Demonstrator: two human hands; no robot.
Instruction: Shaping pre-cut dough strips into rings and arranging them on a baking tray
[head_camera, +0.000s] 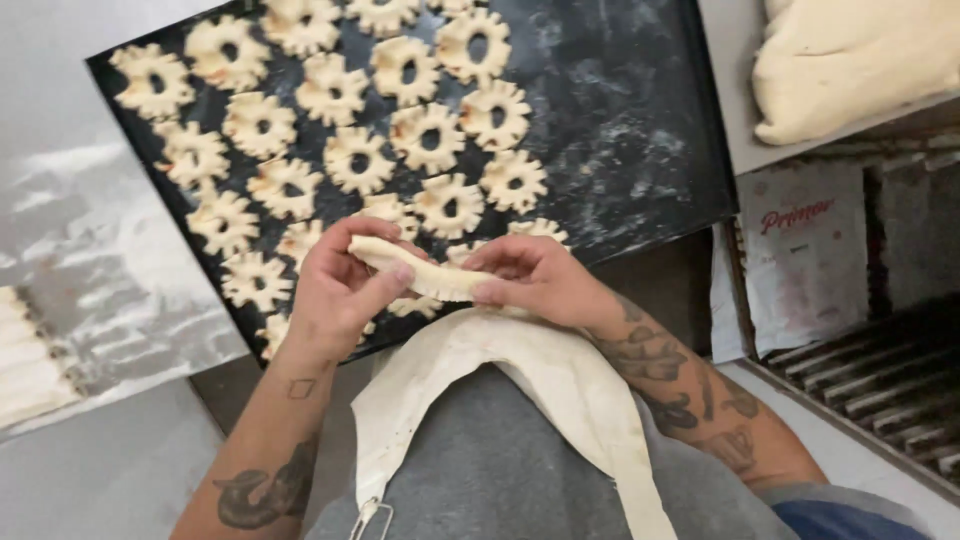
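Both hands pinching a notched dough strip (425, 275) just above the tray's near edge, left hand (335, 290) gripping one end, right hand (530, 280) the other, dark floury tray (640, 130) of ring-shaped dough pieces (360, 160) beyond, big dough lump (850, 60) far right

Grey steel worktable (60, 120), dusted with flour streaks. Dark baking tray (640, 120) sits on it, tilted slightly, also floury. On the tray: rows of notched dough rings (360, 160) filling its left and middle part; its right part is bare apart from the flour. Left of the tray, at the table's edge, a stack of cut dough strips (25, 360). Right of the tray, on a separate lighter surface, a large lump of dough (850, 60).
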